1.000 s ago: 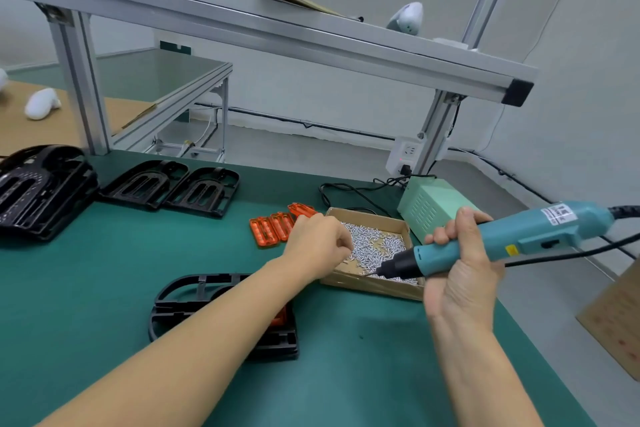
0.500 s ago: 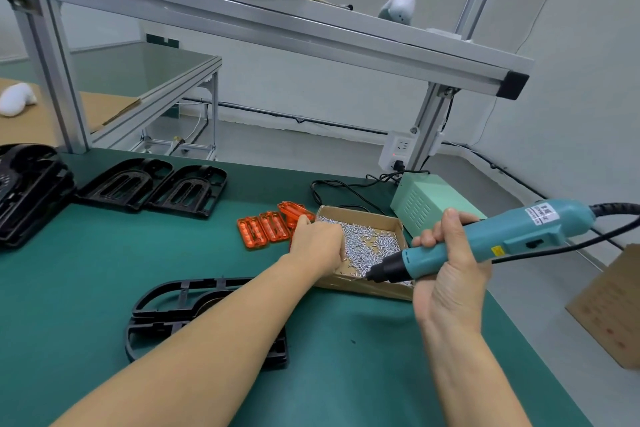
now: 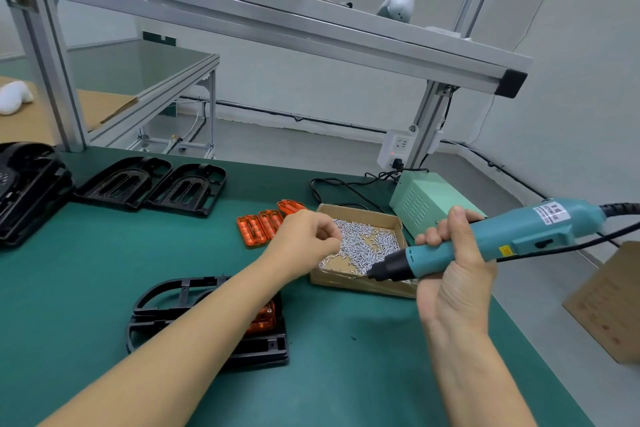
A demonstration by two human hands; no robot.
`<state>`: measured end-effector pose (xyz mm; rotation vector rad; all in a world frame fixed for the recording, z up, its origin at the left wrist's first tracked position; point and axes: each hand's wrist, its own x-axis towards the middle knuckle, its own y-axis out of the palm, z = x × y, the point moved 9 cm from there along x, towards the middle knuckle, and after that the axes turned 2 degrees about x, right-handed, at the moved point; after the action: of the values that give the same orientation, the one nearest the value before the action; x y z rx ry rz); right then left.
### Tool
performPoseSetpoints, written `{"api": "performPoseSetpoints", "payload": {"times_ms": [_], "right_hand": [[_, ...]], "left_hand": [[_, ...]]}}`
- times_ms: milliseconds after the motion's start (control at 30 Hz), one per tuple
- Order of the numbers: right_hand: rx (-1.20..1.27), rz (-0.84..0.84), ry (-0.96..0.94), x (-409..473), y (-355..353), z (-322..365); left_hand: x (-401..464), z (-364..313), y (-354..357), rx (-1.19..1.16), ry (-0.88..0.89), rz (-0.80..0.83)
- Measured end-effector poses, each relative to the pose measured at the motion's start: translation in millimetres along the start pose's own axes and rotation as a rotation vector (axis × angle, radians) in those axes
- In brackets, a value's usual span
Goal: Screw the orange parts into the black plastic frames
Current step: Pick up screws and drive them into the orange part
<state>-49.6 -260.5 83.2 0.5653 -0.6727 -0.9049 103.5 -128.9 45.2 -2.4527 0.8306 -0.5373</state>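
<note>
Head view: left hand (image 3: 304, 239) held over the near-left corner of the shallow brown cardboard box of small silver screws (image 3: 363, 246), fingers curled together with fingertips pinched; whether a screw sat between them could not be told. Right hand (image 3: 453, 270) wrapped around the barrel of the teal corded electric screwdriver (image 3: 498, 239), fingers and thumb clamped on it, black nose levelled toward the box and above its near edge. Black plastic frame with open ribbed loops (image 3: 194, 315) lying flat on the green bench mat (image 3: 104, 270), partly hidden under the left forearm, with a translucent orange rectangular plastic part (image 3: 265, 317) seated at its right side. Spare orange parts (image 3: 266, 224) laid in a row just left of the box, touching one another. Two further black frames (image 3: 152, 185) set side by side toward the back, a stack of black pieces (image 3: 27, 191) at far left. Pale green power supply unit (image 3: 429, 201) behind the box. Judged step: collecting a screw for the seated part. Orange parts judged light, stiff, thin-walled and liable to crack if over-driven; best taken by the long edges. Frame judged light and rigid but prone to sliding on the mat; best pinned at the outer rim during driving. Screws judged tiny and easily dropped.
</note>
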Motion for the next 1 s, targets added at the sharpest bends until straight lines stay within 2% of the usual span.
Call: {"api": "performPoseSetpoints", "payload": {"times_ms": [133,333,500,1000], "right_hand": [[0.065,0.026,0.053,-8.6,13.4,-3.0],[0.198,0.099,0.153,-29.5,47.9,-11.5],[0.248,0.147,0.211,-46.1,71.4,-18.6],[0.255,0.214,0.238,-66.6,93.0,-25.0]], "left_hand": [[-40.1,18.3,-21.8,-0.381,-0.081,-0.019],[-95.0,33.9,-47.1,-0.776,-0.195,-0.087],[-115.9,40.3,-57.8,-0.858,-0.234,-0.145],[-131.3,40.6,-57.1,-0.956,-0.201,-0.164]]}}
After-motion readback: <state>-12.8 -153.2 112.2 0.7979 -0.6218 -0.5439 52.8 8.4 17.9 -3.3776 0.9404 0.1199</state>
